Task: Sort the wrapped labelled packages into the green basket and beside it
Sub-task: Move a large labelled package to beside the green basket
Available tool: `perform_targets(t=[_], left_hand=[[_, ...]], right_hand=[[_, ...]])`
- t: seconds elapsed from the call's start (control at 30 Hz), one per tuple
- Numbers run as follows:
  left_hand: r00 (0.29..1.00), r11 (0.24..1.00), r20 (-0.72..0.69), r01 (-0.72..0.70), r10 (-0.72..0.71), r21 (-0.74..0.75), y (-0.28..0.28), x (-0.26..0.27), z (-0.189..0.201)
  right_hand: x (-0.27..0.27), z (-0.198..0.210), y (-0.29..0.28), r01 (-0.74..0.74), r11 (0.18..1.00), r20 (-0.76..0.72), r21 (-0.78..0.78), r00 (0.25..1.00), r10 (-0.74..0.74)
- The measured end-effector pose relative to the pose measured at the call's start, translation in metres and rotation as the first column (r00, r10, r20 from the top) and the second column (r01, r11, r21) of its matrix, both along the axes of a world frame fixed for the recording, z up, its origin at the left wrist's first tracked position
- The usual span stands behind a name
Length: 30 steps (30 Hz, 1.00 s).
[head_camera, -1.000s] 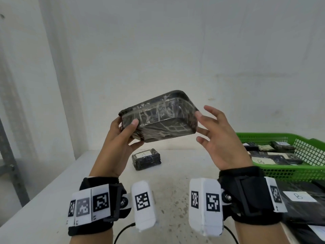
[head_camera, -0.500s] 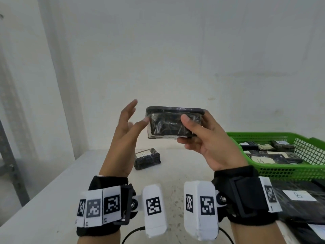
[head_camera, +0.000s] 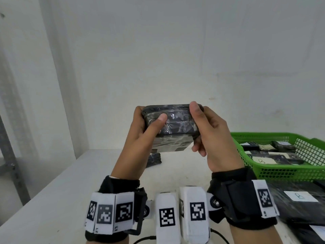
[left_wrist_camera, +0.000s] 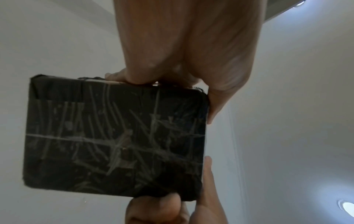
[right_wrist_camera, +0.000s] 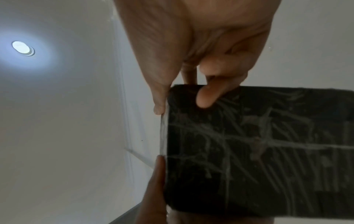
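A black package wrapped in clear film [head_camera: 173, 127] is held up at chest height in front of the wall. My left hand [head_camera: 140, 131] grips its left end, thumb on the near face. My right hand [head_camera: 207, 127] grips its right end, thumb over the top edge. The wrist views show the package's flat dark face [left_wrist_camera: 114, 141] [right_wrist_camera: 258, 151] with no label on it. The green basket [head_camera: 284, 171] stands at the right with several labelled packages inside. A small wrapped package [head_camera: 153, 159] lies on the table, partly hidden behind my left forearm.
Flat black packages with white labels marked B [head_camera: 300, 196] lie beside the basket at the near right. The white table [head_camera: 58, 199] extends to the left, a wall stands behind it, and a metal shelf post [head_camera: 10, 164] rises at the far left.
The package passed from the left hand to the right and turned edge-on. Now both hands hold it again, lower and closer to me.
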<state>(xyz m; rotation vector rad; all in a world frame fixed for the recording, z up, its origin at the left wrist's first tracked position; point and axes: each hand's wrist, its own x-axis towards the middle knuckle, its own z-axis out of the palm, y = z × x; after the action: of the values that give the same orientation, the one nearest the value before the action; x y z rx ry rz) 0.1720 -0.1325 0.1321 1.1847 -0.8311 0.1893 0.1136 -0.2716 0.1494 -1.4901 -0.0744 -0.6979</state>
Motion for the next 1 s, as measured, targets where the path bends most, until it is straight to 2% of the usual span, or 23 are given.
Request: perform_targets(t=[0.13,0.27,0.43,0.5,0.63,0.87,1.0], left_hand=[[0.998,0.999,-0.061,-0.007,0.005,-0.036,0.0001,0.0035,-0.0003],[0.997,0.999,-0.073,-0.04,0.04,0.0,-0.0011,0.0036,-0.0012],[0.993,1.0,-0.12,-0.021,0.022,0.009,-0.0019,0.0014,0.0017],[0.989,0.998,-0.141,-0.055,0.054,-0.004,-0.0019,0.0005,0.0033],[0.984,0.993,-0.132,-0.115,0.119,0.037,-0.002,0.0023,0.0012],[0.987,0.998,-0.146,-0.061,0.066,0.033,-0.0015,0.0028,0.0001],[0.985,0.993,-0.128,-0.111,0.115,0.037,-0.0017,0.0033,-0.0015]], right_hand=[[-0.0013,0.0023,0.0009,0.023,1.0,-0.022,-0.02,0.999,-0.023],[-0.0022,0.003,0.001,-0.015,0.998,-0.109,-0.058,0.994,0.008],[-0.0016,0.0021,-0.001,-0.023,0.999,-0.088,-0.022,0.996,0.021],[-0.0015,0.0017,-0.0017,-0.035,0.999,-0.097,-0.036,0.995,0.031],[-0.0034,0.0033,-0.0028,-0.058,0.995,-0.152,-0.076,0.987,0.046],[-0.0037,0.0037,-0.0063,-0.023,0.996,-0.093,-0.086,0.996,0.015],[-0.0011,0.0035,-0.0033,-0.074,0.991,-0.18,-0.11,0.982,0.054]])
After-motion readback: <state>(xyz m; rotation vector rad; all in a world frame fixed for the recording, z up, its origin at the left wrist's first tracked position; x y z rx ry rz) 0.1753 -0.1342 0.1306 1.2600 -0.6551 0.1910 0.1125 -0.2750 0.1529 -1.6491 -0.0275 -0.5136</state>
